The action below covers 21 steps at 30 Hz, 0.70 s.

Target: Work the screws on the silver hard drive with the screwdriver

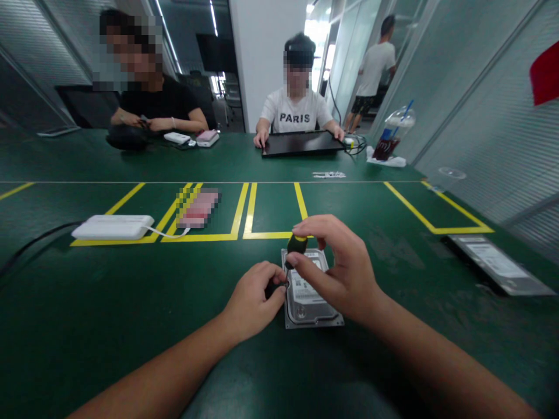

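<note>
A silver hard drive (305, 295) with a white label lies flat on the green table. In my right hand (345, 270) is a short screwdriver (297, 247) with a dark, yellow-topped handle, gripped between thumb and fingers. It stands nearly upright over the drive's left edge, its thin shaft pointing down. At that same edge my left hand (257, 299) is closed in a pinch by the shaft. Something dark shows between its fingers, but what it is stays hidden. The exact spot where the screwdriver's tip rests is covered by my left fingers.
Another drive-like device (498, 262) lies at the right. A white power strip (112, 227) with a cable and a blurred pink phone (200, 208) are on the left. Yellow tape marks the table (183, 361). Across it, a person holds a dark panel (303, 143); a drink cup (388, 139) stands nearby.
</note>
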Tool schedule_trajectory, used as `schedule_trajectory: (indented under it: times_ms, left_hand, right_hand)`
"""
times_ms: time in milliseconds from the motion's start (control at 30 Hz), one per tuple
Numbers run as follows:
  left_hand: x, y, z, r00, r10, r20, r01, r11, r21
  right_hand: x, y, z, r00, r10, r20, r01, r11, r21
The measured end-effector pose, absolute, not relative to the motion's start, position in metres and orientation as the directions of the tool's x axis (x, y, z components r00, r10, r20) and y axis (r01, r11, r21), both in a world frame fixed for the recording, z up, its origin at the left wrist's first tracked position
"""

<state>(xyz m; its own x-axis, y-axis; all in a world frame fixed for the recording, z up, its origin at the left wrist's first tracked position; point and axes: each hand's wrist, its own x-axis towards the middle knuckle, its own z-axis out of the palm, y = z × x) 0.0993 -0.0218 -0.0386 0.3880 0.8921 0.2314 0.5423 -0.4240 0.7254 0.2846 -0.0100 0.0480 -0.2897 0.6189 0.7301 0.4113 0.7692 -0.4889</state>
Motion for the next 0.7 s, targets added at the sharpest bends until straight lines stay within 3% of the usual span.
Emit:
schedule_trajectory:
  times_ms: [700]
  left_hand:
    - [0.0988,-0.022,-0.0399,0.378,0.899,0.219,0.529,-0.404,0.746]
  right_hand:
    - [0.2864,-0.0108,0.049,-0.283,0.632,0.722,0.415,0.759,-0.502]
